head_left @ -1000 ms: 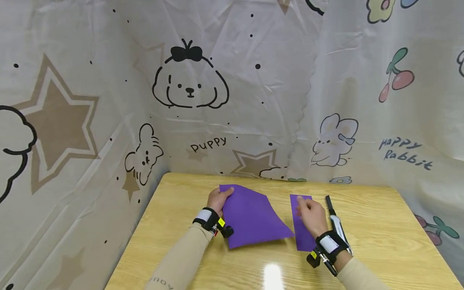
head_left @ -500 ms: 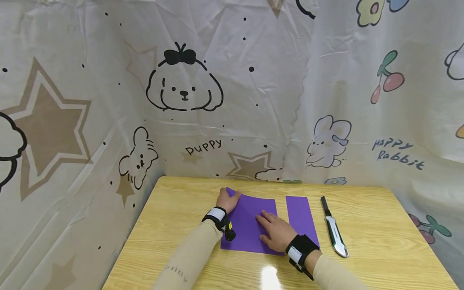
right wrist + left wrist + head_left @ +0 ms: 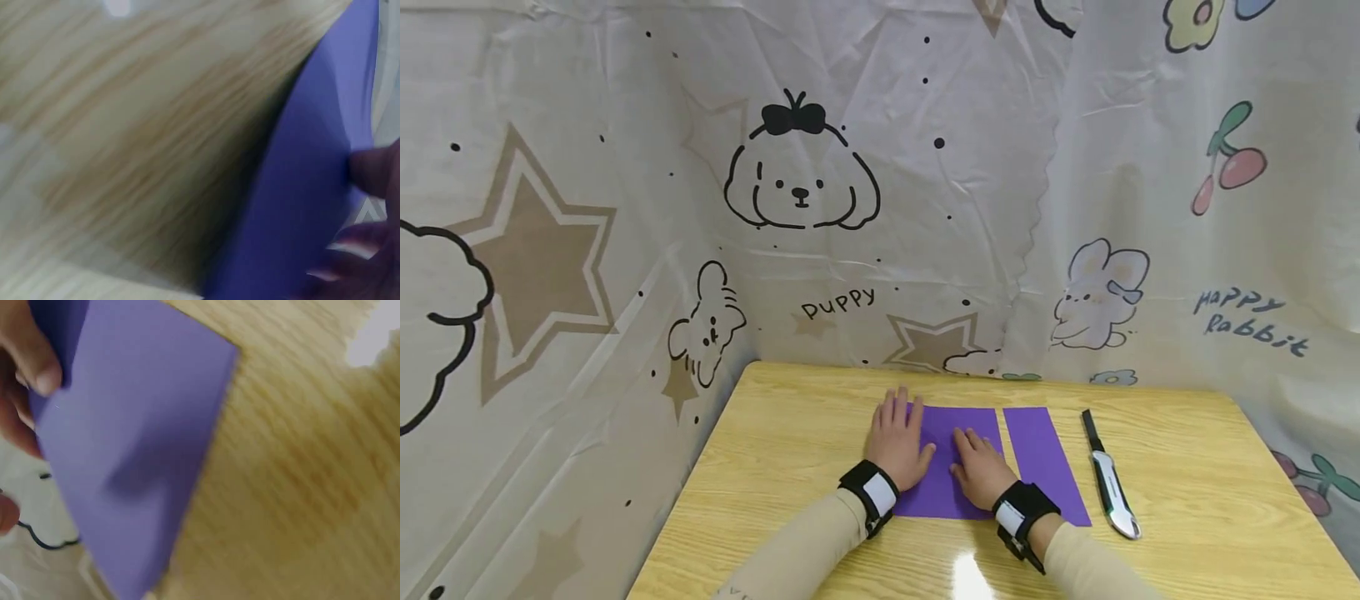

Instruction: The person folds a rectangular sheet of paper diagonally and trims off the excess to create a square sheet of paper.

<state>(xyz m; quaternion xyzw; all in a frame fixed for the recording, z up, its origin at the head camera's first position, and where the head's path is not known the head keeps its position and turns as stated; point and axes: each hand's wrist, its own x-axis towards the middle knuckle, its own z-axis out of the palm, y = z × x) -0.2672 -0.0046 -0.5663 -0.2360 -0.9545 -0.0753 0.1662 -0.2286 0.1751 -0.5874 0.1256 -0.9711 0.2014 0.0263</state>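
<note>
In the head view, a purple sheet of paper [image 3: 958, 421] lies flat on the wooden table. My left hand [image 3: 898, 442] rests on its left part with straight, spread fingers. My right hand [image 3: 985, 477] presses on the lower right part, its fingers fairly straight. Beside the sheet, past a narrow gap, lies a purple paper strip [image 3: 1047, 467]. In the blurred left wrist view, a thumb lies over the purple paper [image 3: 137, 425] near its edge. The right wrist view has purple paper [image 3: 300, 156] lifted off the table at one edge, a thumb against it.
A utility knife [image 3: 1108, 483] with its black blade end pointing away lies to the right of the strip. The wooden table [image 3: 782, 450] meets a printed cloth [image 3: 820, 258] along its back edge. Cloth also hangs at both sides.
The sheet, first lifted in my left hand, is now flat. My right hand has gone from the strip to the sheet. My left hand has let go of the sheet's corner and spread over it.
</note>
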